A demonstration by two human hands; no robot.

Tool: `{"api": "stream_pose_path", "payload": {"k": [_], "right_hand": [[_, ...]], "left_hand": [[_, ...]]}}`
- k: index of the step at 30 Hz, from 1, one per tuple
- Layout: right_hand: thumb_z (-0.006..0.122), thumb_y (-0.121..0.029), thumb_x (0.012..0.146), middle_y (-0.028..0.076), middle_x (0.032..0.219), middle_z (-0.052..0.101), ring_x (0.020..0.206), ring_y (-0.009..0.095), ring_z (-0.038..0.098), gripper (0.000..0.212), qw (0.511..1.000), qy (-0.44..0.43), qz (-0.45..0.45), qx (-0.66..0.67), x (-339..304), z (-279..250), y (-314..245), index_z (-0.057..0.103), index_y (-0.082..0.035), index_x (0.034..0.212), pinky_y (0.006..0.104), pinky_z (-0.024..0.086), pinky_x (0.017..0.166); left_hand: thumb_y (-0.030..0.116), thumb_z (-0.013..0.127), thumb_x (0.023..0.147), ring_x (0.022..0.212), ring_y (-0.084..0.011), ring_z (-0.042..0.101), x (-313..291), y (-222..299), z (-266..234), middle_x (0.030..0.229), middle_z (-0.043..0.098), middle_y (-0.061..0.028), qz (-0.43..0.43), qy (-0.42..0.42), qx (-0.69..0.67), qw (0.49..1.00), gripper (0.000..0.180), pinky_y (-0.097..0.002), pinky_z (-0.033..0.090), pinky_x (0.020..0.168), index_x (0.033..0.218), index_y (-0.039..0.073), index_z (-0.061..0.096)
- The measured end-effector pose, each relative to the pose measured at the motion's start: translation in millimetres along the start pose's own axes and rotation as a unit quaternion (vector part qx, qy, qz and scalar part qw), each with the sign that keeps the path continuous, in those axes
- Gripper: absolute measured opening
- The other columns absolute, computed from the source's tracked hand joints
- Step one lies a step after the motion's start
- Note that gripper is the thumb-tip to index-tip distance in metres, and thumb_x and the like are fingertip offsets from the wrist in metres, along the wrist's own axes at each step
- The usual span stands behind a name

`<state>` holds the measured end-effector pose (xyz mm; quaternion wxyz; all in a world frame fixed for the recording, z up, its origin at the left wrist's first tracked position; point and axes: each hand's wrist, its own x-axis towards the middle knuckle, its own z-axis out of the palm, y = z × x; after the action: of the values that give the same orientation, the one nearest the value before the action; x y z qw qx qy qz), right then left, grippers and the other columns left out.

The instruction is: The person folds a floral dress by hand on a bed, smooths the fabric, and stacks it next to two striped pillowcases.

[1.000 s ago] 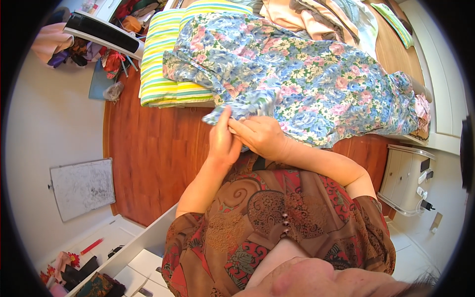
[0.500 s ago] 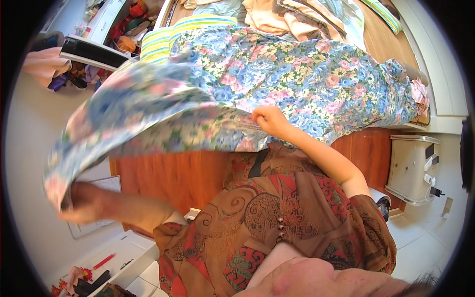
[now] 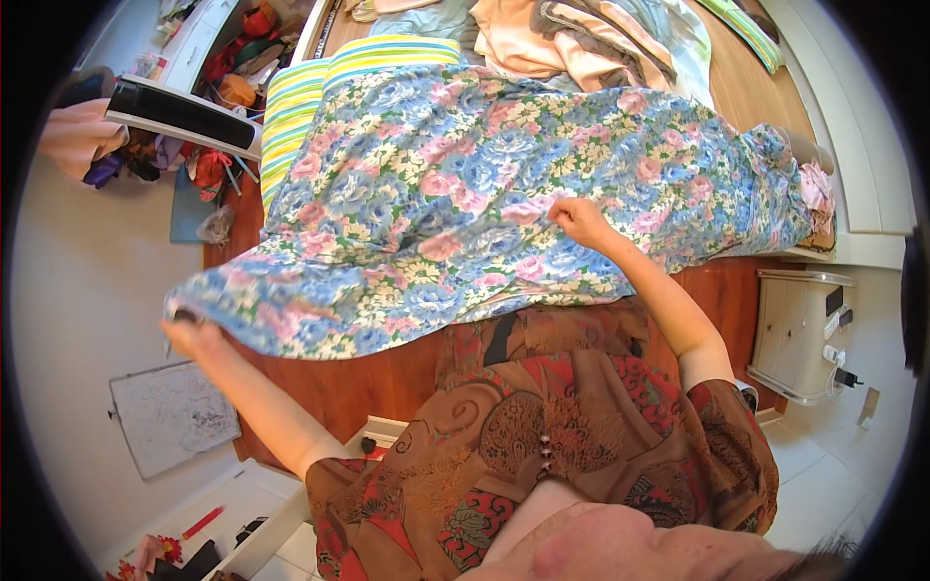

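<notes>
A large floral bed sheet [image 3: 465, 184], blue, pink and cream with green leaves, spreads over the front of the bed and hangs down in front of me. At the far left, my left hand [image 3: 194, 335] is closed on a corner of it with the arm stretched out, so that end is pulled taut. My right hand [image 3: 579, 223] is closed over the middle of the sheet and pinches the cloth; its fingertips are partly hidden. Yellow, green and white striped bedding [image 3: 387, 50] shows beneath the sheet's far left part.
Crumpled peach-coloured cloth [image 3: 523, 39] lies on the bare wooden bed board [image 3: 756, 92] behind. To the right stands a cream cabinet [image 3: 799, 334] with plugs and a cable. A whiteboard [image 3: 174, 416] leans at the left wall; an open shelf with bags [image 3: 237, 92] is beyond.
My left hand has moved up and rightward with the sheet's corner, and the billowing cloth has settled flatter. My right hand has shifted right. More of the whiteboard shows.
</notes>
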<state>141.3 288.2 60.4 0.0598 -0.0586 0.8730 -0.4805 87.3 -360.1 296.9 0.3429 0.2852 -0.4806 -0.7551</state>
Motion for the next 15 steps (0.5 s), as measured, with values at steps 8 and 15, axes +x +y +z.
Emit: {"api": "stream_pose_path", "payload": {"k": [8,15], "right_hand": [[0.052,-0.008,0.079,0.02,0.087,0.065,0.086,0.037,0.061,0.019,0.988,0.067,-0.062,-0.125,99,-26,14,0.066,-0.003,0.09,0.043,0.048,0.077],[0.053,-0.009,0.081,0.021,0.094,0.062,0.092,0.039,0.059,0.023,0.97,0.108,-0.105,-0.19,225,-49,15,0.059,-0.002,0.103,0.0464,0.047,0.079]], "left_hand": [[0.03,0.055,0.09,0.081,-0.0404,0.056,-65,-125,166,0.083,0.06,-0.0211,0.477,-0.196,0.562,0.646,0.031,-0.0483,0.044,0.071,0.084,-0.001,0.055],[0.022,0.063,0.086,0.085,-0.0409,0.05,-87,-192,220,0.086,0.052,-0.0228,0.495,-0.322,0.509,0.627,0.032,-0.0463,0.041,0.074,0.095,-0.005,0.049]]}}
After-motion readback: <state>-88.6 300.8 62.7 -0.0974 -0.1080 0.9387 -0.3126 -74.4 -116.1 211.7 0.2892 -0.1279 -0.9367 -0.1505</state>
